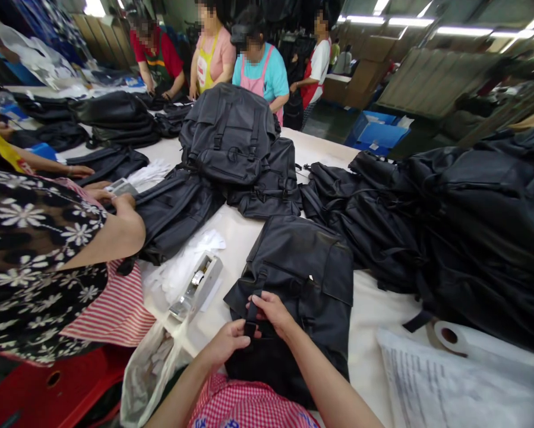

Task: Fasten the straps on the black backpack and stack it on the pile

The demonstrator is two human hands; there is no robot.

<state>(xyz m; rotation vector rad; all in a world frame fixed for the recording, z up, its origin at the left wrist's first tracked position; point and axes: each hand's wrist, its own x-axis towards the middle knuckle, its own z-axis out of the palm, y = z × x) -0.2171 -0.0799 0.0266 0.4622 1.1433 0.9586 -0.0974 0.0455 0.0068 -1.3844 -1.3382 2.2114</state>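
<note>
A black backpack [302, 261] lies flat on a pale bench [367, 327], just below the middle of the frame, its lower end close to a checked apron [249, 401] at the bottom edge. Both hands are closed on one of its straps: the right hand [273, 314] pinches the strap [255, 306] between thumb and fingers, while the left hand [226, 345] grips the buckle [250, 329] at its lower end. The work seems partway through: the backpack is laid out and this strap is in hand, but whether the buckle is fully threaded or fastened cannot be told. More black bags wait or rest around, a heap [471, 208] at right and an upright bag [231, 131] at upper centre; which are finished is unclear. Open room is modest. A bare strip of bench runs between the backpack and the tape dispenser [198, 285] at left, which sits beside white slips [173, 270]; a wider patch opens on the right, bounded by the heap above and a printed plastic bag [431, 377] at lower right. Beyond the backpack's top, other bags crowd close, leaving little room.
</note>
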